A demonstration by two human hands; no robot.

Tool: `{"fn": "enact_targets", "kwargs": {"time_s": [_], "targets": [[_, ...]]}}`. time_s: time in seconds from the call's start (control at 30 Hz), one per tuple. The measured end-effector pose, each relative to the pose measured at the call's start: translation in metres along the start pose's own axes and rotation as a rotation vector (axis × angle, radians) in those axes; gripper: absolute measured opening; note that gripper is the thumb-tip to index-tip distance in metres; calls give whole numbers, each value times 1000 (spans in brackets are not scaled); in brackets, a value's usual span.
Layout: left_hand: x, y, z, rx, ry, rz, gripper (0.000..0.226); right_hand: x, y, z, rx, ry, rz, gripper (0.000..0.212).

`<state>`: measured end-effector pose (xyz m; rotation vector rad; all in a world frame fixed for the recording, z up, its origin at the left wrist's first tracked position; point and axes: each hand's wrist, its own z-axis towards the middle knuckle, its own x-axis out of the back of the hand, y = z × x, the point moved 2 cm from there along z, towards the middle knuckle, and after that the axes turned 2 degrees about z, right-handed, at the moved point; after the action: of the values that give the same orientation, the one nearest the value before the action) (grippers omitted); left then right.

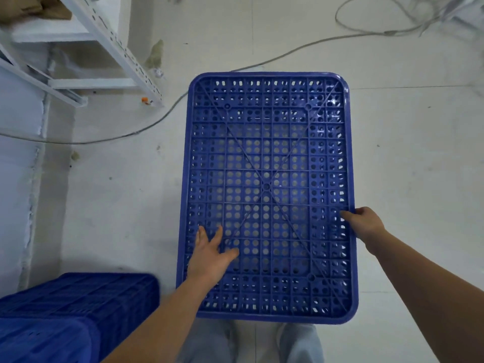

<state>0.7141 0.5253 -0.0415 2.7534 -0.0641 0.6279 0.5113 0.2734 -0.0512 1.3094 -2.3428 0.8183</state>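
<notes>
On blue tray (267, 74), left hand (209, 258) fingers (218, 233) spread flat; right hand (364, 224) grips rim.

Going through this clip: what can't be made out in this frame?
Head view only.
1. Grip of the right hand: fingertips hidden behind the tray rim.
2. Blue crates, lower left: cut off by the left and bottom edges.
3. The brown thing on the shelf: blurred, cut by the top edge.
4. Whether the tray touches the floor: the tray itself hides it.

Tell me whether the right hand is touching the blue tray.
Touching. The head view shows the right hand gripping the blue tray at its right rim, thumb lying on its perforated face.
</notes>
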Motion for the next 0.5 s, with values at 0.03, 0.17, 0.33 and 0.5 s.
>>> {"fn": "enact_targets", "kwargs": {"time_s": [0.03,0.17,0.33,0.5], "targets": [[-7,8,-2,-10,-8,6,78,10,5,4,-13,-5,1,25],[-32,34,-10,-67,-9,47,77,43,22,23,-62,-20,20,30],[-53,48,-15,-86,-19,48,76,73,36,29,-69,-13,0,38],[-58,53,-15,-86,-14,40,75,91,39,17,-44,71,67,43]]}}
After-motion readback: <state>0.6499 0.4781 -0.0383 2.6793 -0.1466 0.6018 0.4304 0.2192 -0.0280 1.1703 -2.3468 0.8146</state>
